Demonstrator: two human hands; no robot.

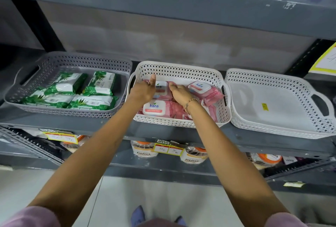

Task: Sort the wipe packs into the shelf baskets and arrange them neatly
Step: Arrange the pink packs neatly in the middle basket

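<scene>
Three perforated baskets stand side by side on a grey shelf. The grey basket (116, 66) on the left holds several green wipe packs (101, 83). The middle white basket (181, 71) holds several pink wipe packs (153, 107) with white lids. Both my hands are inside it. My left hand (144, 90) grips the far-left pink pack, thumb raised. My right hand (179, 93) lies flat, fingers curled, on the pink packs in the middle. The right white basket (272, 106) holds no packs, only a yellow sticker.
A grey shelf board (163, 10) hangs low over the baskets. On the shelf below stand jars with orange lids (193, 155) behind yellow price tags (168, 148). Pale floor tiles and my shoes lie under my arms.
</scene>
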